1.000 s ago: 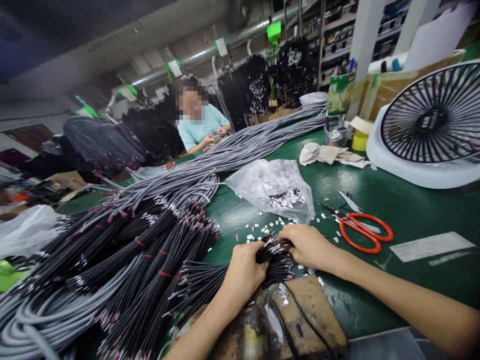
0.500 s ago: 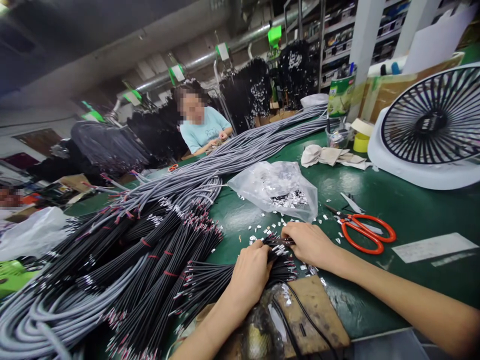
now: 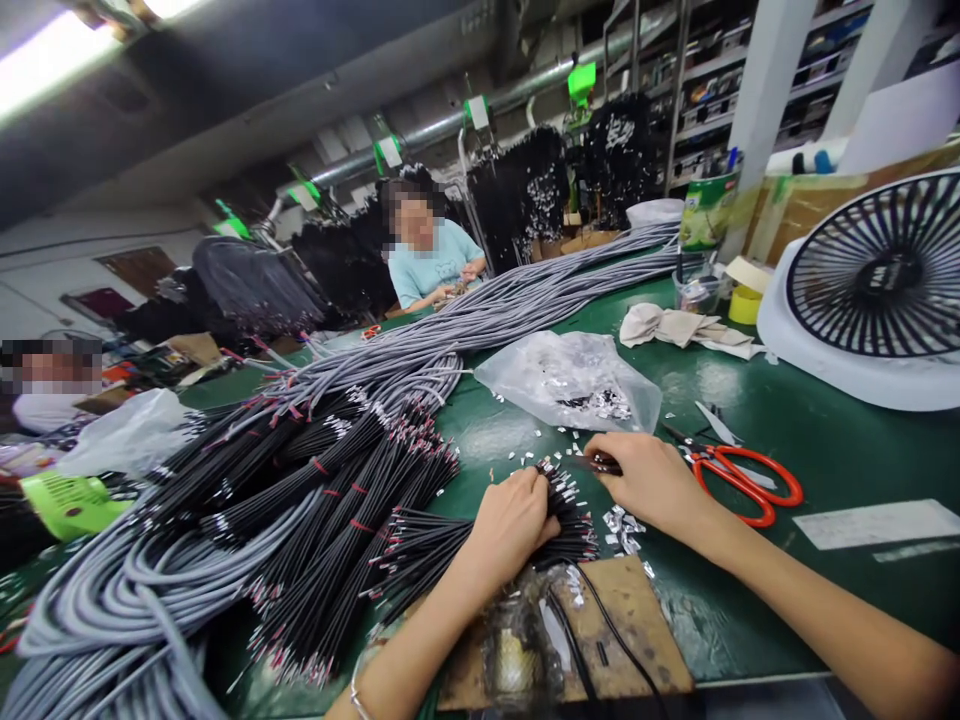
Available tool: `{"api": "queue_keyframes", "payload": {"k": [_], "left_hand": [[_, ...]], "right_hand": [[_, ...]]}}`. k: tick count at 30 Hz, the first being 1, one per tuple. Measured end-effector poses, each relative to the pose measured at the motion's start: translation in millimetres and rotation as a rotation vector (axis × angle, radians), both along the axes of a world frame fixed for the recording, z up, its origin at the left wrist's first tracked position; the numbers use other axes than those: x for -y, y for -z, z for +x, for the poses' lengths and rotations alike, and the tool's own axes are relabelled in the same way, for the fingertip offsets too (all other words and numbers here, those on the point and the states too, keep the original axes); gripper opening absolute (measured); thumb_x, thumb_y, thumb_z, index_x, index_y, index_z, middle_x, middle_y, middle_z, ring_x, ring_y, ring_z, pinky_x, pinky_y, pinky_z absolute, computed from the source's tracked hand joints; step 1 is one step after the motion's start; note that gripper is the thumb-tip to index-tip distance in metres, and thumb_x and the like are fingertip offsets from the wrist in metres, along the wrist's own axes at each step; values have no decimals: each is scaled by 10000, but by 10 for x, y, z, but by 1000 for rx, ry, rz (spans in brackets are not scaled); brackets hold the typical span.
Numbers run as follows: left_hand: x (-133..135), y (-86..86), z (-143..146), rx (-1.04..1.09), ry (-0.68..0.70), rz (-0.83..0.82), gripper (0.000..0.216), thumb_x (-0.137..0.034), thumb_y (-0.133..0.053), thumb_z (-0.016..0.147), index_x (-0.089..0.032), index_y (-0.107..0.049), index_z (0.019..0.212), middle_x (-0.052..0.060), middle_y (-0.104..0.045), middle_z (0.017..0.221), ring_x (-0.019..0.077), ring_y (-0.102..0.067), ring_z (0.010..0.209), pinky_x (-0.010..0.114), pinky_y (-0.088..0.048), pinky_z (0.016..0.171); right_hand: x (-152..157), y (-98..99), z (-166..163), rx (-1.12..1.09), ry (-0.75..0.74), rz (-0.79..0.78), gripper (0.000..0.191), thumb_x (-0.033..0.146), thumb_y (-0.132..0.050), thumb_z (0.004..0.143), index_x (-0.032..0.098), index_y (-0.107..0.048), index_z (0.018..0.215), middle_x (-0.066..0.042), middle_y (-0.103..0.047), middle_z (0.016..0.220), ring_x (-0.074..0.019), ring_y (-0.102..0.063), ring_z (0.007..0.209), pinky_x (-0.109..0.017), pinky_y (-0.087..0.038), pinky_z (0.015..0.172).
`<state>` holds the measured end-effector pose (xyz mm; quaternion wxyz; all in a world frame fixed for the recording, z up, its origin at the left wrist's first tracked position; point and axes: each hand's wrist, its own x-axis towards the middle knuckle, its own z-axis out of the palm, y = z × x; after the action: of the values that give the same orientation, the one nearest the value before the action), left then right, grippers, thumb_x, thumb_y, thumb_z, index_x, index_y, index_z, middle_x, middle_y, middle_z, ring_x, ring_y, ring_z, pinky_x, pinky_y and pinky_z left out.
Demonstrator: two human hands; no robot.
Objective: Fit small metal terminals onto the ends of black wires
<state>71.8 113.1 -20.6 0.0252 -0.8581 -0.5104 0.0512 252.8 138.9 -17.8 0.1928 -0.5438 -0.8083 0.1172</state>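
My left hand, fingers curled, grips the bundle of black cables near its tips. Those ends show small silvery-white pieces and reddish bits. Just right of the tips, my right hand is closed on a thin dark pointed tool that looks like tweezers, mostly covered by the fingers. A small gap separates this tool from the cable ends. Small silvery pieces lie scattered below the right hand. Behind both hands sits a clear plastic bag holding more of them.
Orange-handled scissors lie right of my right hand, before a white fan. A stained board is at the front edge. Tied black cable bundles and long grey cables cover the left and back. A co-worker sits opposite.
My right hand has drawn back to the right, away from the cable tips, with the dark tool. My left hand stays on the bundle. The camera view has shifted slightly.
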Motion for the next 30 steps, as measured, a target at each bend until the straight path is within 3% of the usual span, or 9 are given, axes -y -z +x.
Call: {"api": "queue_keyframes", "payload": {"k": [7,11,17,20,30], "left_hand": [[30,134,-131,286,11,87,125,-213,-395,856,-166,-509,879,56,-594,838,198,-540,800,324,-434,719],[3,117,-93,395,13,66,119,-197,-466,821,-168,-561,887,79,-568,995,204,-511,922,352,-429,817],[-46,96,-11,282,-37,9,116,-199,-481,819,-134,-577,819,114,-523,1033,233,-486,981,394,-439,839],[-62,71,-18,237,16,-2,116,-208,-492,817,-130,-576,837,106,-525,995,241,-480,966,397,-441,835],[-85,4,-84,346,84,-152,179,-310,-584,766,-154,-610,849,70,-539,1025,212,-502,964,344,-442,841]], "right_hand": [[21,76,-31,-95,-66,15,160,149,-519,732,210,-639,818,-4,-662,824,-163,-602,785,-248,-402,672],[40,30,-24,-129,-75,11,159,169,-525,735,215,-660,804,-2,-669,818,-161,-602,779,-242,-398,657],[48,-48,1,-145,-44,4,179,163,-518,724,218,-668,807,1,-682,806,-171,-609,759,-243,-384,613],[40,-55,4,-143,-42,-3,191,159,-515,722,219,-670,817,1,-687,820,-171,-613,769,-241,-384,616],[19,-51,33,-142,-69,-3,202,150,-513,719,216,-672,824,-6,-695,818,-171,-619,750,-251,-391,629]]}}
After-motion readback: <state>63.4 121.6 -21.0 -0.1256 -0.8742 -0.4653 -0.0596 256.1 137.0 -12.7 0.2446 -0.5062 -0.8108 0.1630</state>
